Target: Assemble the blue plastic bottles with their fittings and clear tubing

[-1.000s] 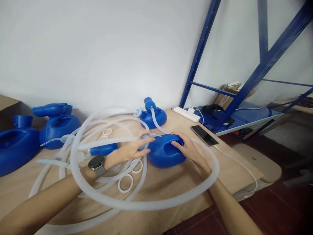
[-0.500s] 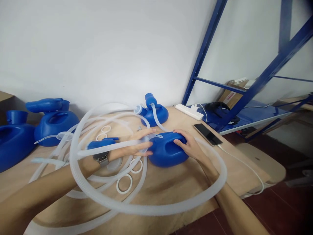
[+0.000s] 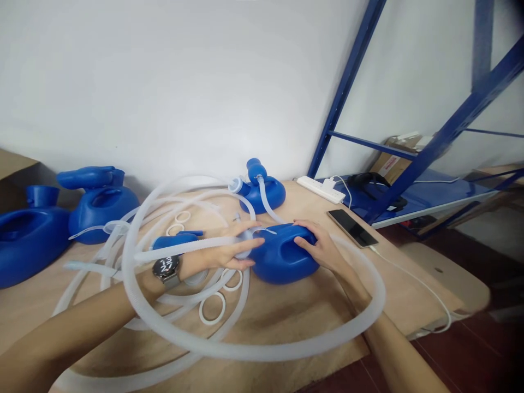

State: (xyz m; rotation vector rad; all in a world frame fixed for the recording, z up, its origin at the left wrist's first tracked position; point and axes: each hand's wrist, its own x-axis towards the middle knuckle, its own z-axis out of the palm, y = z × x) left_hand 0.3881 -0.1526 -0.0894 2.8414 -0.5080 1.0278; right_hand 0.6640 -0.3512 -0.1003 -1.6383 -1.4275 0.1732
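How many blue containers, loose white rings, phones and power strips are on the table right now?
Blue containers: 4
White rings: 4 that I can make out
Phone: 1
Power strip: 1
Total: 10
The white hoses are too tangled to count.

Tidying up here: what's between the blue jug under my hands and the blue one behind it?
Head view: a thin clear tube crosses the brown tabletop from the far jug toward the near jug.
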